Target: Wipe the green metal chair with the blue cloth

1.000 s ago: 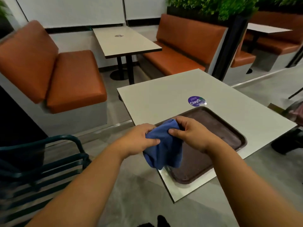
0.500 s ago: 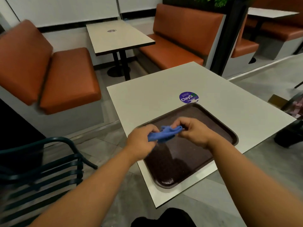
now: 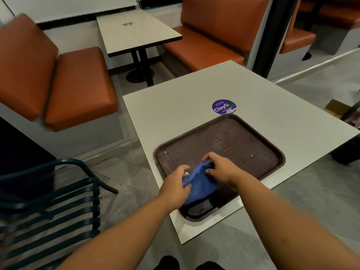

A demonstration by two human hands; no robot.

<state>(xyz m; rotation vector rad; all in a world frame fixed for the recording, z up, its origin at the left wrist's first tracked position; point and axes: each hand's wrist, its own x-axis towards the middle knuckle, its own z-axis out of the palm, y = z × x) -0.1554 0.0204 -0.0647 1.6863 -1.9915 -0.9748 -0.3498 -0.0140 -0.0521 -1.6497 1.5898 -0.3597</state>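
Both hands, left hand (image 3: 176, 187), right hand (image 3: 221, 169), fingers pinching blue cloth (image 3: 199, 185), over brown tray (image 3: 268, 151)

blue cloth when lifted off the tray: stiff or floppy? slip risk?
Likely floppy: the blue cloth is bunched and creased between the left hand and right hand, sagging over the brown tray. Probably light, since fingertip pinches seem enough to hold it. Slipping looks unlikely; the fabric appears matte, though loose ends may drape and trail.

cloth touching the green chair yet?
No, both the left hand and right hand hold the blue cloth over the brown tray, well apart from the green chair.
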